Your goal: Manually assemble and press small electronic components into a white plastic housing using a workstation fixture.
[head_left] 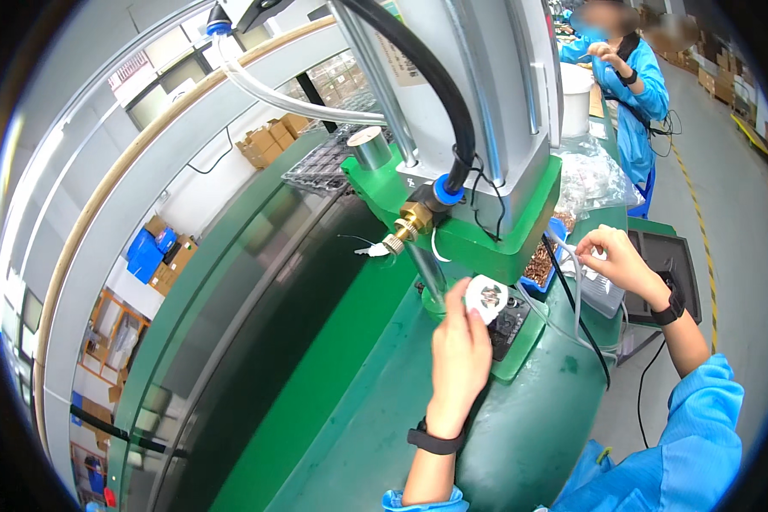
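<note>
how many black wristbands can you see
3 black wristbands: one at the left hand, one at the right hand, one on the co-worker at upper right. More may be hidden.

Bright; left-edge glare; lines bowed, corners black.

The white, rounded piece (480,291) (metallic and dark at its middle) is held in the left fingers (456,309), near a black block (509,331).
</note>
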Demonstrator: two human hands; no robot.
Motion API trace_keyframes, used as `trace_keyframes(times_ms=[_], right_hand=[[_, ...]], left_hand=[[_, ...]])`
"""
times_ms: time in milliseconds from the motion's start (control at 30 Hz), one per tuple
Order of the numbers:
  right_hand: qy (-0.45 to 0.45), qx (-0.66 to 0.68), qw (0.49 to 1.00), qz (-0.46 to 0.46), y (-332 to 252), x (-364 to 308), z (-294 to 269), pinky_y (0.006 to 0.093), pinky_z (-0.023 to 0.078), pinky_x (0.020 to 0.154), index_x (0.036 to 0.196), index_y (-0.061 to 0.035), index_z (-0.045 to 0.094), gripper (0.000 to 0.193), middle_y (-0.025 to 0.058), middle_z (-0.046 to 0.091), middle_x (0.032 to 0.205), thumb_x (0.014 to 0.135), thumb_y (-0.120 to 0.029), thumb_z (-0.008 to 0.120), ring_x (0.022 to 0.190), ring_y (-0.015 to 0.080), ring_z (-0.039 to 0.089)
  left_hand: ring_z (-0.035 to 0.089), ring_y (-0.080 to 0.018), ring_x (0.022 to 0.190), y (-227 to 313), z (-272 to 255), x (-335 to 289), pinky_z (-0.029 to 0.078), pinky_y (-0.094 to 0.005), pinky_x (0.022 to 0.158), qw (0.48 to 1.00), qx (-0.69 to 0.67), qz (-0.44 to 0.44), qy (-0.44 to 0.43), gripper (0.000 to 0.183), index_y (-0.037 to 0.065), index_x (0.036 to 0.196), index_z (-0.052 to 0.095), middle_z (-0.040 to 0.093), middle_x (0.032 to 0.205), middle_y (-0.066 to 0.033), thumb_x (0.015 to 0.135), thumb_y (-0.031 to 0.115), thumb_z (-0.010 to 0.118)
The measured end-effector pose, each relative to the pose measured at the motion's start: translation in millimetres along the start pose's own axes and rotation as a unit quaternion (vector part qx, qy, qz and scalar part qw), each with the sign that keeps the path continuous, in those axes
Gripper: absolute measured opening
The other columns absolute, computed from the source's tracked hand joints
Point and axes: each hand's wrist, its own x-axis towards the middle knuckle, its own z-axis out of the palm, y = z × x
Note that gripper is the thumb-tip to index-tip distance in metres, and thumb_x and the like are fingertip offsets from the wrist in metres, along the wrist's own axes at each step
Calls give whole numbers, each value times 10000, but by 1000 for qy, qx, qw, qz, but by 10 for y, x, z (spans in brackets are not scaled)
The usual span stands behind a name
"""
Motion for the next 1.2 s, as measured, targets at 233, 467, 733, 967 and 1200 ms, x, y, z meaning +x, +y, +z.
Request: trace_keyframes(times_ms=[233,467,733,967,1200], right_hand=[[13,-14,998,55,130,-175,-59,294,390,608,775,-58,615,73,33,593,697,713,-89,640,672,179,491],[33,-6,998,50,84,-184,-64,290,388,605,777,-57,618,78,33,598,704,717,-100,641,675,168,484],[71,20,997,24,74,-196,64,285,398,591,792,-43,621,77,43,592,707,724,-77,635,676,165,492],[99,30,995,3,71,-181,131,285,401,591,795,-29,615,86,57,583,721,733,-83,643,665,169,496],[128,33,991,-6,121,-190,119,279,395,590,793,-26,610,86,53,576,707,736,-81,640,660,167,488]], left_hand=[[590,-365,642,1,103,-15,450,-417,599,993,104,54,32,267,26,1135,480,597,728,-222,876,49,419],[604,-343,609,255,78,104,479,-427,543,949,310,60,9,293,51,1083,540,613,682,-166,791,58,509],[588,-267,479,118,287,-35,453,-359,401,913,389,79,96,260,59,1053,545,597,618,-120,795,63,509],[559,-231,407,176,274,-76,411,-338,339,884,451,84,83,254,73,1091,542,555,528,-94,847,55,471],[536,-221,363,150,293,-29,395,-321,334,858,499,90,85,241,78,1074,557,511,436,-71,850,63,469]])
